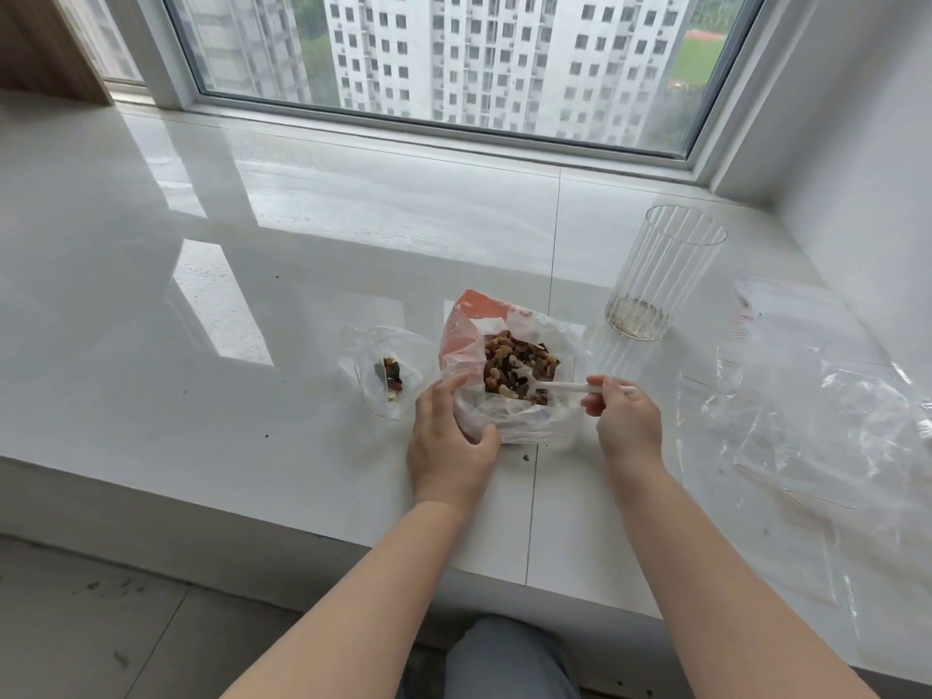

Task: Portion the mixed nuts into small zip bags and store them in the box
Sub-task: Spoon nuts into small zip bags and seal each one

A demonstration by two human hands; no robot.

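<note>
While my left hand grips the nut bag open, right hand pinching the plastic spoon should scoop level, then tip into the small zip bag left.

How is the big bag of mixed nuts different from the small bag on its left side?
The big bag of nuts stands open and holds a heap of nuts; the small bag lies flat with only a few pieces. The big bag has an orange-red printed part; the small bag looks plain and clear. The left hand grips the big bag while the right hand holds a white spoon in it; no hand touches the small bag. Both rest on the white sill.
</note>
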